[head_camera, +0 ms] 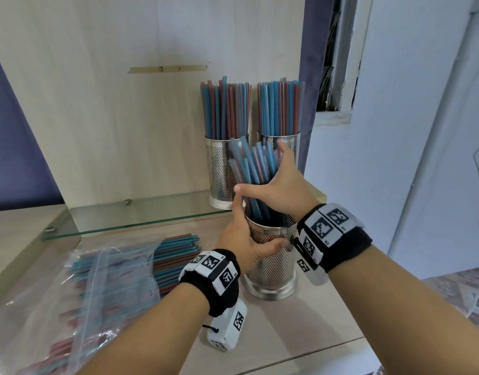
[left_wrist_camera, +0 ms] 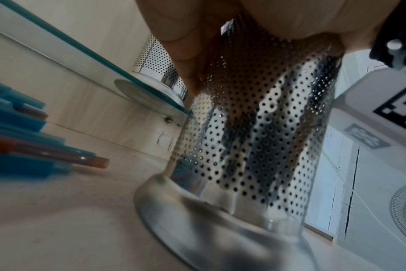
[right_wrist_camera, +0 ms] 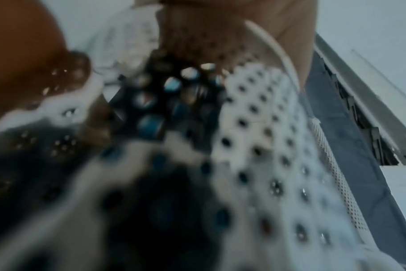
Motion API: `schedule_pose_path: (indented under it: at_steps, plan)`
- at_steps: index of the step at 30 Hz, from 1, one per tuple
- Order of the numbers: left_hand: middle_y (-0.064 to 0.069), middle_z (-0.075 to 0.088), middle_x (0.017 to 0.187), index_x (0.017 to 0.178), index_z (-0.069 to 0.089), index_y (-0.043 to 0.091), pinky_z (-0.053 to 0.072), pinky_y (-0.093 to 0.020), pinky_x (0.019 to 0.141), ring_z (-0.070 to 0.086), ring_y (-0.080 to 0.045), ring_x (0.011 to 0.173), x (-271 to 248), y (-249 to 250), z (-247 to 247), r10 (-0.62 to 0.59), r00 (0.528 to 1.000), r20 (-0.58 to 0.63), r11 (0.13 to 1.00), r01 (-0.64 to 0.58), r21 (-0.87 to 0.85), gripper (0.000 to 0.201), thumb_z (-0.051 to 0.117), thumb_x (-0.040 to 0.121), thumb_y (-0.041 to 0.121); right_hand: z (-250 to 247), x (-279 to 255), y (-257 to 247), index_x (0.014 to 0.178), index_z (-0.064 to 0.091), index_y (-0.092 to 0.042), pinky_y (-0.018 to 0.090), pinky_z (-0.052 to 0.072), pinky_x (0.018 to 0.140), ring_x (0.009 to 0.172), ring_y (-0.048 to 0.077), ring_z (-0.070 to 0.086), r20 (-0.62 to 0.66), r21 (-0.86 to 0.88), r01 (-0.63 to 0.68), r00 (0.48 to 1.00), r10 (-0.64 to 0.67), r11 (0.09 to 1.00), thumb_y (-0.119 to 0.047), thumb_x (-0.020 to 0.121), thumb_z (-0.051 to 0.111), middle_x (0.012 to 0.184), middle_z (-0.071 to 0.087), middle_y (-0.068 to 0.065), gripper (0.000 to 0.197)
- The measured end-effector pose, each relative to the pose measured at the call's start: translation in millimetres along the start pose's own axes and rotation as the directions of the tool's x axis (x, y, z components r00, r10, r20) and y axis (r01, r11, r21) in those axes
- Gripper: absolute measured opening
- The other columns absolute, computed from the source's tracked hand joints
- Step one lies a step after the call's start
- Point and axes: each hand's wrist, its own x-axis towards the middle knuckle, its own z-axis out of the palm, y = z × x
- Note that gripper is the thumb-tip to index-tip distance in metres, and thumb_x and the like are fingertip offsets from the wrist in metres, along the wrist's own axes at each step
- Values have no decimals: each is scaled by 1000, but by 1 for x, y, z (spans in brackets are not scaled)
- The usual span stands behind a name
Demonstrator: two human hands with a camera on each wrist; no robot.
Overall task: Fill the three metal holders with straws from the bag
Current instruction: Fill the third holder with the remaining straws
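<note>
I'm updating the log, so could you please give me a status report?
Left hand grips perforated metal holder on wooden counter. Right hand wraps blue and red plastic straws standing in it. Nothing blocking.

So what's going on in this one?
A person's left hand grips the near holder on the counter just below its rim, while the right hand holds a bunch of straws leaning in it. Two full holders stand behind on the glass shelf. The bag, with more straws in it, lies at left.
</note>
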Motion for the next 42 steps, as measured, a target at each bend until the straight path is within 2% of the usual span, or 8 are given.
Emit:
schedule_pose_path:
  at_steps: [6, 14, 21, 25, 28, 34, 39, 42]
  plan:
    - [18, 37, 135, 146, -19, 44, 32, -28, 108, 40, -5, 130, -2, 1, -2, -24, 1000, 14, 1000, 24, 10, 130, 85, 67, 44, -5, 10, 21, 127, 46, -17, 37, 58, 85, 88, 9, 67, -204, 143, -100, 970, 128, 985, -36, 56, 90, 102, 66, -6, 85]
    - [7, 33, 152, 147, -16, 44, 34, -39, 114, 39, -9, 136, 0, 3, -6, -58, 996, 73, 998, 57, 10, 127, 83, 67, 48, 3, -14, 33, 117, 65, -22, 21, 58, 72, 89, 9, 72, -55, 281, -167, 980, 190, 945, -36, 74, 84, 101, 74, -4, 48]
    - [3, 22, 160, 155, -2, 26, 22, -28, 115, 24, -13, 145, -8, 20, -49, -162, 954, 251, 929, 61, 366, 125, 78, 63, 58, -8, -44, 34, 128, 60, -32, 31, 51, 94, 108, 7, 67, 155, 337, -187, 978, 142, 923, -58, 68, 75, 114, 72, -11, 67]
    - [3, 39, 151, 152, 21, 25, 29, -29, 112, 37, -14, 137, -27, 25, -109, -268, 940, 212, 811, 101, 577, 107, 68, 64, 65, -9, -59, 39, 132, 55, -26, 14, 52, 81, 106, -2, 65, 180, 301, -104, 982, 51, 948, -32, 72, 82, 117, 71, -10, 66]
    - [2, 42, 148, 148, 31, 24, 32, -30, 108, 42, -17, 133, -42, 16, -154, -378, 917, 127, 608, 143, 781, 88, 60, 76, 67, -8, -64, 43, 131, 52, -24, 7, 50, 75, 102, -5, 65, 160, 292, -68, 987, 21, 954, -21, 73, 84, 116, 70, -9, 66]
    - [-2, 41, 145, 137, 44, 28, 32, -42, 111, 34, -23, 133, -75, -24, -190, -515, 856, 41, 245, 101, 964, 86, 47, 72, 83, -5, -67, 50, 134, 47, -27, 23, 49, 93, 107, -4, 63, 103, 266, -44, 995, 17, 963, -41, 63, 84, 119, 67, -14, 82]
    - [-6, 17, 159, 150, 20, 32, 19, -47, 117, 13, -28, 144, -88, -29, -167, -419, 905, 69, 362, 98, 927, 133, -2, 40, 103, -3, -68, 50, 134, 45, -27, 22, 47, 92, 106, -5, 62, 79, 256, -37, 997, 17, 966, -44, 58, 82, 118, 64, -16, 86]
    - [-5, 14, 160, 148, 28, 36, 14, -50, 117, 8, -31, 146, -79, -29, -149, -415, 906, 85, 349, 72, 934, 108, 11, 60, 97, -2, -68, 53, 135, 45, -25, 23, 48, 93, 108, -2, 62, 68, 253, -35, 998, 18, 967, -44, 59, 82, 118, 65, -15, 87]
